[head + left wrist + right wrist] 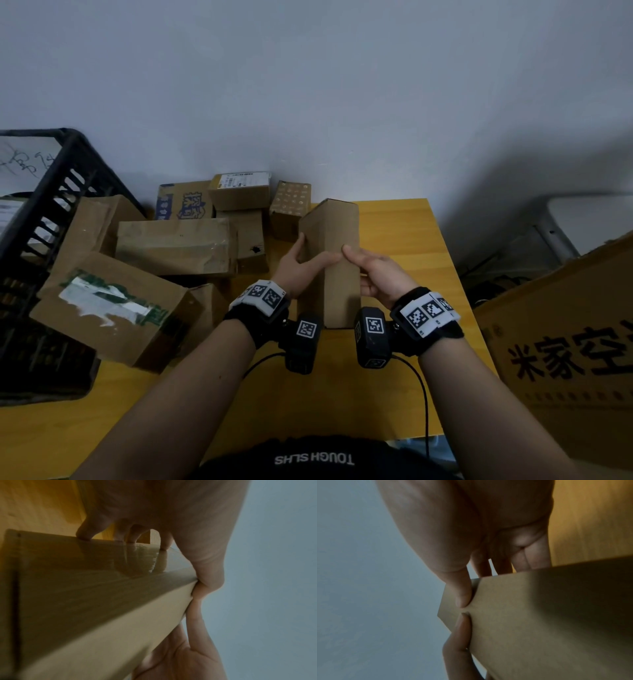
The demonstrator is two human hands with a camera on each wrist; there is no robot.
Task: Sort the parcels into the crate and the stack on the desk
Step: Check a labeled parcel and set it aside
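Note:
A long plain cardboard parcel [334,240] stands tilted above the yellow desk [411,233], held between both hands. My left hand [301,265] grips its left side, thumb across the near face and fingers [84,534] on the far taped face. My right hand [371,270] grips the right side, thumb [462,595] on the near face. The same parcel [85,595] fills the left wrist view, and the parcel [539,622] also fills the right wrist view. A black slatted crate [41,212] stands at the left. Several brown parcels [174,246] lie heaped between the crate and my hands.
A taped parcel [109,305] sits at the near left of the heap. A large yellow printed carton [565,349] stands off the desk's right edge. A grey wall [308,85] rises behind the desk. Bare desk shows to the right of the held parcel.

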